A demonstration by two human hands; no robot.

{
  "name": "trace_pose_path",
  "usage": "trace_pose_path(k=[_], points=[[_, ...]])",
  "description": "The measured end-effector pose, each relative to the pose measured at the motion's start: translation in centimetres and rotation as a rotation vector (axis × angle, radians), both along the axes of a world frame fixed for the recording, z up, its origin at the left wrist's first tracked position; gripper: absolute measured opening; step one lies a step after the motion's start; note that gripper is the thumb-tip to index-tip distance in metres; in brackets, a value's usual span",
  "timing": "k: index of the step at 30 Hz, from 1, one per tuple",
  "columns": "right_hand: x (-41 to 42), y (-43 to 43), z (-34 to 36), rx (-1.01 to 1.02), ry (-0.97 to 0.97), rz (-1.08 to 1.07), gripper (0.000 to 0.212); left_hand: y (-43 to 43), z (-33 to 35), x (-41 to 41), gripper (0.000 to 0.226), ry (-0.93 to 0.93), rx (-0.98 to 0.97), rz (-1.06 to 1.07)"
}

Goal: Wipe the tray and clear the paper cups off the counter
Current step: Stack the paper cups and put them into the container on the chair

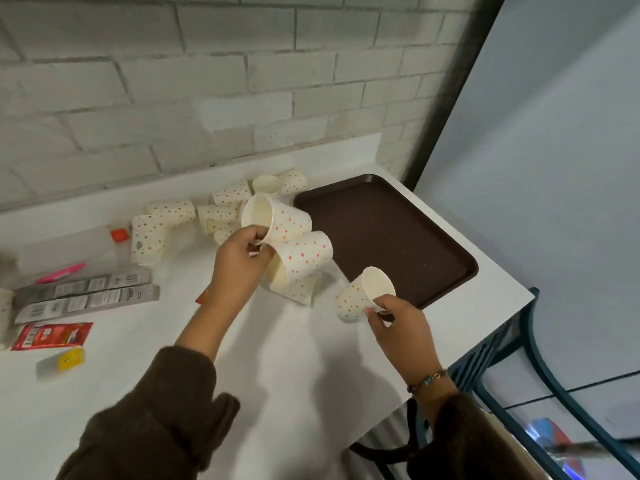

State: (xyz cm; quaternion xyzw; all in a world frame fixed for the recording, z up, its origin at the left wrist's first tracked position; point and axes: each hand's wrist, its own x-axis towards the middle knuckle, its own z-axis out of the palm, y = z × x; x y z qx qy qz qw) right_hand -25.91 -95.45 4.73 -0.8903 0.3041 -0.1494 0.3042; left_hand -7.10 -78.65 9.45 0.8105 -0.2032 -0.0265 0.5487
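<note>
Your left sleeve [156, 410] is closest, crossing the near edge of the tabletop [294, 368]. Along the left edge lie a red sachet [52, 336], grey stick packets [86, 296] and a clear bottle with an orange cap [119, 234]; keep your elbow away from them. Behind these, toward the back edge, loose paper cups [207, 213] with red dots stand and lie in a jumble, so clearing is far from done.

Your left hand [239, 263] pinches the rims of two fanned cups [294, 244], mouths toward you. A third cup [298, 289] sits just under them, and I cannot tell whether you hold it or it rests on the tabletop. That pinch is the weak point: the cups are not nested, so a small twist could let one slide out and roll into the jumble or off the edge. Squeezing harder would likely crumple the rims.

Your right hand [401, 325] grips a single cup [360, 297] by its rim, tilted, just beside the near edge of the brown tray [381, 230]. Nest it into the others rather than adding another loose one.

The tray lies flat at the tabletop's back right corner, with pale specks on it and no cloth in view, so I judge it unwiped. It sits close to the right edge, and a push while wiping could shove it over.
</note>
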Motion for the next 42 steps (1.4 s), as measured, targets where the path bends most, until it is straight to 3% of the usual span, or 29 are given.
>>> trace_pose_path(k=[3, 13, 23, 30, 36, 42], points=[[-2.0, -1.1, 0.0, 0.016, -0.035, -0.026, 0.024, 1.5, -1.4, -5.8, 0.021, 0.047, -0.076, 0.099], [-14.4, -8.8, -0.4, 0.080, -0.090, 0.078, 0.017, -1.5, -5.7, -22.3, 0.021, 0.144, 0.037, 0.203], [-30.0, -15.4, -6.5, 0.089, 0.317, 0.048, 0.021, -8.5, -11.2, -38.2, 0.021, 0.269, 0.257, -0.104], [-33.0, -15.5, -11.3, 0.086, 0.497, 0.081, 0.025, -10.1, -13.4, -41.5, 0.019, 0.303, 0.351, -0.110], [-32.6, -14.3, -15.4, 0.259, 0.701, 0.184, 0.037, -9.3, -14.1, -42.4, 0.017, 0.292, 0.391, -0.086], [-32.9, -14.7, -15.1, 0.244, 0.555, 0.154, 0.028, -9.8, -13.9, -42.6, 0.019, 0.293, 0.433, -0.084]])
